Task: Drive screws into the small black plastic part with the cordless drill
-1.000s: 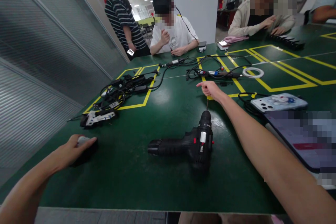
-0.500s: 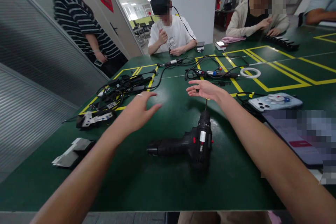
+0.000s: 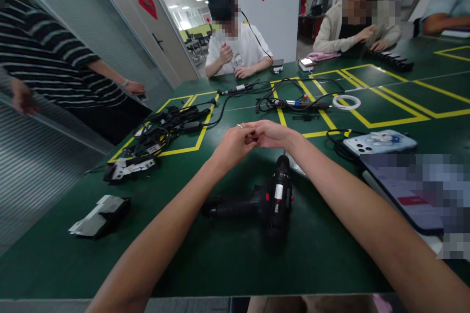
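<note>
My left hand (image 3: 233,145) and my right hand (image 3: 272,134) meet above the table, fingers closed and pressed against each other. A small dark spot shows between the fingers; I cannot make out whether it is an object. A ring (image 3: 239,126) is on a left finger. Just below the hands lies a black cordless drill (image 3: 278,195) on its side, its handle to the left and its bit pointing away, partly covered by my right hand and wrist. Neither hand holds the drill.
Left on the green table (image 3: 220,264) are a black-and-white packet (image 3: 99,215), a similar strip (image 3: 134,167) and tangled black cables (image 3: 169,127). Behind lies a corded screwdriver (image 3: 301,104) beside a white ring (image 3: 346,102). A phone (image 3: 382,142) and tablet (image 3: 407,190) are right. Several people are around.
My hands, earlier apart with fingers spread, have come together above the drill; the left moved right and forward, the right slightly lower. The person in stripes has moved left and closer.
</note>
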{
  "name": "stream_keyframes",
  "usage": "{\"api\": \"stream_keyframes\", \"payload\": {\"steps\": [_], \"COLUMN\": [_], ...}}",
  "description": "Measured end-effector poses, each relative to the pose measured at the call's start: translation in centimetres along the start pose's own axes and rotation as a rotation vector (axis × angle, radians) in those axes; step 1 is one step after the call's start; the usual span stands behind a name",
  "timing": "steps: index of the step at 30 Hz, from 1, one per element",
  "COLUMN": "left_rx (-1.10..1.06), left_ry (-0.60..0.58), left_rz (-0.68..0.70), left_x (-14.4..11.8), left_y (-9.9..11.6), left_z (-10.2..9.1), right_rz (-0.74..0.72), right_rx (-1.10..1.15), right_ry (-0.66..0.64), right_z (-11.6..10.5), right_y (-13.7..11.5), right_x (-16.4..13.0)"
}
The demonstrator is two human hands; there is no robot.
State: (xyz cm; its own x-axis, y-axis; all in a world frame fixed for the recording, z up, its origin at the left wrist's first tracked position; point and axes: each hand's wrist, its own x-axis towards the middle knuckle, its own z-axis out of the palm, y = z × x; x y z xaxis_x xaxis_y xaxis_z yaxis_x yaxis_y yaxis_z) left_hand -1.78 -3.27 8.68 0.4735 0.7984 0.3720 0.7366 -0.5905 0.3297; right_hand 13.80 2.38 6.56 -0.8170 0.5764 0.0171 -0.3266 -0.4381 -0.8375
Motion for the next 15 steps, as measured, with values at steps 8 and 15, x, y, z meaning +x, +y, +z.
{"api": "stream_keyframes", "payload": {"steps": [8,15], "left_rx": [0.102,0.363], "left_ry": [0.027,-0.03], "left_rz": [-0.072,-0.571], "left_x": [-0.7,-10.2], "left_y": [0.3,-4.3], "left_z": [-1.5,-10.2], "right_rz": [0.024,-0.439], "right_rx": [-0.079,-0.748], "right_ry": [-0.045,0.945], "right_z": [0.1,-8.5], "right_y": [-0.3,0.3], "right_x": [0.0,-0.8]}}
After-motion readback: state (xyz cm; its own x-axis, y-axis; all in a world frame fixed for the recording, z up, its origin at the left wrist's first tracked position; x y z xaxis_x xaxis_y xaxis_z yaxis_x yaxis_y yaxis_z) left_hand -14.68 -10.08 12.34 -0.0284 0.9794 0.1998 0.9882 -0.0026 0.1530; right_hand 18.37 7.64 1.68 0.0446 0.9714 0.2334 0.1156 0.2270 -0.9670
